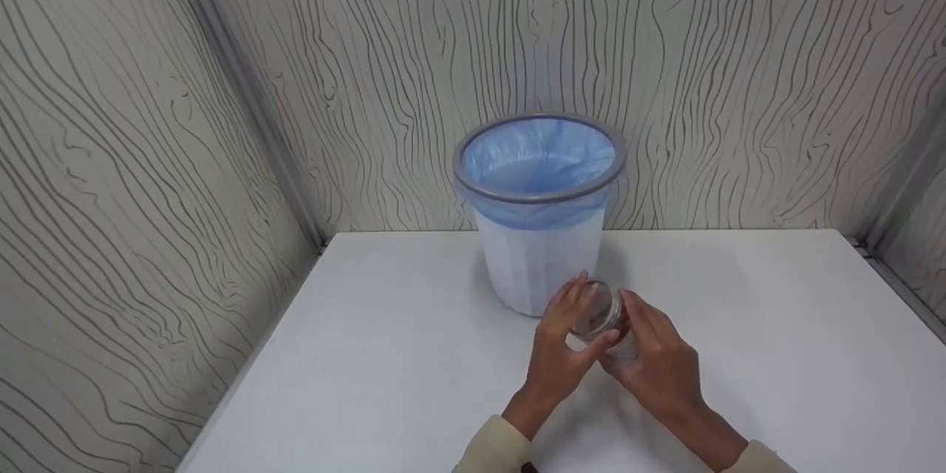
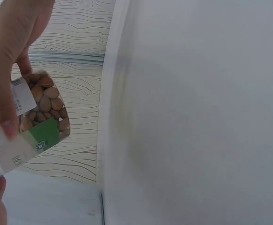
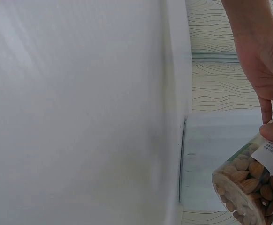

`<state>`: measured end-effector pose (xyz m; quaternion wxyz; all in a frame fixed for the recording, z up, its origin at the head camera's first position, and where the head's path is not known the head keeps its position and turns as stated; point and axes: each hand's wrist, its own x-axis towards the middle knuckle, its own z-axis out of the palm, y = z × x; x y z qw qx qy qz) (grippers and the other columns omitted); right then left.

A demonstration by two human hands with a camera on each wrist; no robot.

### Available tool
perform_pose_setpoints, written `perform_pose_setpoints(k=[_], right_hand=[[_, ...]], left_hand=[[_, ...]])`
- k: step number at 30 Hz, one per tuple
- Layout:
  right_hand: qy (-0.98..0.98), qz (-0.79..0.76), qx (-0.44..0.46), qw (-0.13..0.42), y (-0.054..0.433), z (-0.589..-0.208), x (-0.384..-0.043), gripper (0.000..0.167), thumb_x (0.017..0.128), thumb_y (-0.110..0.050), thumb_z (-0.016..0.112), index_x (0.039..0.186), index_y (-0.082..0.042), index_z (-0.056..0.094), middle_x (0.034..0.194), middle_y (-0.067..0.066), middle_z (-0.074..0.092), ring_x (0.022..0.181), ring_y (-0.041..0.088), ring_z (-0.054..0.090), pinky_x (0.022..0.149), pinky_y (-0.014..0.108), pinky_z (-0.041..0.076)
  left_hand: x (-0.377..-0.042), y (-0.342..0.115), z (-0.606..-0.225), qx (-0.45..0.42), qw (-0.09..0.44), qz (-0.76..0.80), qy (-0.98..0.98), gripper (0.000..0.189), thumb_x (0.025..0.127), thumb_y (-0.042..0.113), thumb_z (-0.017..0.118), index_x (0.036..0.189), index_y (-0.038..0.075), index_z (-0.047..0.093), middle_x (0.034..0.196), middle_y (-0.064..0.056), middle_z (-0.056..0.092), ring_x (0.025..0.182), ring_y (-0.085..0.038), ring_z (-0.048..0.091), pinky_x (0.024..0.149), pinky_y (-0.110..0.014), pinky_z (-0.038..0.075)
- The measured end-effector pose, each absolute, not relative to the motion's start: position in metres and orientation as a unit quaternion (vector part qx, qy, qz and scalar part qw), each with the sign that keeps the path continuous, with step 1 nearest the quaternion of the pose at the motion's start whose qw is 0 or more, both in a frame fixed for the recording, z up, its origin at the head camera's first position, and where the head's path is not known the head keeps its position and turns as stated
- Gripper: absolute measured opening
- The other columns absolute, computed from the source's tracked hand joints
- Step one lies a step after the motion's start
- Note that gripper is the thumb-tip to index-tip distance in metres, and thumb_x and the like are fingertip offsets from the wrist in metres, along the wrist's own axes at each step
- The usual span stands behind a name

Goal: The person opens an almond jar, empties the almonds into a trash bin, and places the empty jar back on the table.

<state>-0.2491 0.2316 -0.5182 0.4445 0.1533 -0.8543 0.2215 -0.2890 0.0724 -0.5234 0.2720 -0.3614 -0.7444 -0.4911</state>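
A clear jar of almonds [image 1: 624,347] is held between both hands above the white table, tilted. Around its round upper end [image 1: 597,308] my left hand [image 1: 563,355] curls, thumb on the near side and fingers on the far side. My right hand [image 1: 661,362] grips the jar's body from the right. Almonds [image 2: 46,101] show through the wall in the left wrist view, beside a green and white label [image 2: 28,145]. In the right wrist view the jar [image 3: 248,183] shows its base and a white barcode sticker; part of it lies beyond the frame.
Just beyond the hands stands a white waste bin [image 1: 528,259] with a grey rim and a blue liner [image 1: 543,155]. The white table [image 1: 384,355] extends to both sides. Wood-patterned panels [image 1: 414,37] rise behind it and at the left.
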Motion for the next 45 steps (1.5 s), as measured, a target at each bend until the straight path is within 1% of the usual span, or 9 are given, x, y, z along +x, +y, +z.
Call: perform_pose_setpoints(k=[3, 10, 15, 22, 27, 31, 34, 38, 45], right_hand=[[-0.856, 0.224, 0.152, 0.441, 0.231, -0.518, -0.249, 0.094, 0.055, -0.019, 0.100, 0.138, 0.000, 0.059, 0.122, 0.021, 0.068, 0.107, 0.039, 0.068, 0.066, 0.049, 0.061], [-0.859, 0.221, 0.155, 0.435, 0.231, -0.519, -0.248, 0.094, 0.058, -0.020, 0.100, 0.139, 0.001, 0.058, 0.123, 0.021, 0.066, 0.107, 0.040, 0.067, 0.068, 0.051, 0.061], [-0.856, 0.219, 0.157, 0.441, 0.231, -0.519, -0.248, 0.093, 0.059, -0.022, 0.099, 0.139, 0.001, 0.058, 0.123, 0.021, 0.066, 0.108, 0.039, 0.067, 0.069, 0.050, 0.061], [-0.862, 0.216, 0.152, 0.432, 0.231, -0.520, -0.247, 0.095, 0.058, -0.023, 0.100, 0.139, 0.002, 0.058, 0.124, 0.021, 0.066, 0.109, 0.040, 0.067, 0.070, 0.050, 0.061], [-0.863, 0.217, 0.153, 0.430, 0.232, -0.521, -0.246, 0.095, 0.058, -0.023, 0.100, 0.139, 0.002, 0.057, 0.124, 0.022, 0.066, 0.109, 0.040, 0.067, 0.070, 0.049, 0.061], [-0.860, 0.218, 0.153, 0.436, 0.233, -0.520, -0.247, 0.092, 0.061, -0.023, 0.098, 0.139, 0.002, 0.058, 0.124, 0.021, 0.066, 0.108, 0.040, 0.067, 0.067, 0.049, 0.061], [-0.858, 0.220, 0.151, 0.439, 0.232, -0.520, -0.246, 0.091, 0.061, -0.022, 0.097, 0.139, 0.001, 0.058, 0.123, 0.021, 0.067, 0.107, 0.040, 0.067, 0.066, 0.050, 0.061], [-0.857, 0.222, 0.151, 0.439, 0.231, -0.519, -0.244, 0.095, 0.057, -0.020, 0.099, 0.140, 0.001, 0.058, 0.123, 0.022, 0.067, 0.107, 0.041, 0.068, 0.066, 0.050, 0.061], [-0.857, 0.225, 0.151, 0.438, 0.230, -0.516, -0.242, 0.096, 0.056, -0.021, 0.100, 0.140, -0.001, 0.058, 0.123, 0.021, 0.068, 0.108, 0.039, 0.068, 0.065, 0.047, 0.062]], left_hand=[[-0.288, 0.074, -0.524, -0.352, 0.268, -0.496, -0.747, 0.061, 0.097, 0.034, 0.071, 0.151, 0.015, 0.050, 0.159, 0.000, 0.042, 0.146, -0.025, 0.040, 0.112, -0.044, 0.041], [-0.278, 0.083, -0.520, -0.296, 0.287, -0.487, -0.770, 0.059, 0.098, 0.039, 0.068, 0.147, 0.010, 0.054, 0.154, -0.008, 0.049, 0.142, -0.030, 0.045, 0.109, -0.044, 0.045], [-0.271, 0.088, -0.513, -0.247, 0.264, -0.506, -0.783, 0.061, 0.097, 0.047, 0.066, 0.146, 0.011, 0.056, 0.153, -0.006, 0.050, 0.142, -0.029, 0.045, 0.109, -0.043, 0.045], [-0.264, 0.090, -0.508, -0.222, 0.244, -0.504, -0.798, 0.063, 0.097, 0.051, 0.064, 0.146, 0.011, 0.056, 0.154, -0.005, 0.049, 0.143, -0.027, 0.044, 0.110, -0.045, 0.043], [-0.265, 0.087, -0.510, -0.240, 0.252, -0.488, -0.801, 0.066, 0.096, 0.052, 0.065, 0.148, 0.012, 0.055, 0.155, -0.007, 0.048, 0.143, -0.030, 0.044, 0.110, -0.046, 0.043], [-0.271, 0.081, -0.514, -0.277, 0.277, -0.465, -0.794, 0.066, 0.095, 0.047, 0.069, 0.149, 0.013, 0.053, 0.155, -0.008, 0.047, 0.143, -0.035, 0.043, 0.110, -0.049, 0.043], [-0.276, 0.075, -0.518, -0.304, 0.295, -0.450, -0.786, 0.067, 0.094, 0.044, 0.072, 0.150, 0.013, 0.052, 0.156, -0.008, 0.047, 0.143, -0.034, 0.043, 0.110, -0.051, 0.042], [-0.281, 0.069, -0.521, -0.339, 0.304, -0.446, -0.771, 0.067, 0.093, 0.041, 0.075, 0.150, 0.015, 0.052, 0.156, -0.007, 0.046, 0.145, -0.032, 0.041, 0.112, -0.051, 0.040], [-0.288, 0.065, -0.519, -0.385, 0.283, -0.466, -0.745, 0.067, 0.092, 0.035, 0.077, 0.151, 0.015, 0.051, 0.157, -0.007, 0.045, 0.146, -0.030, 0.040, 0.114, -0.048, 0.038]])
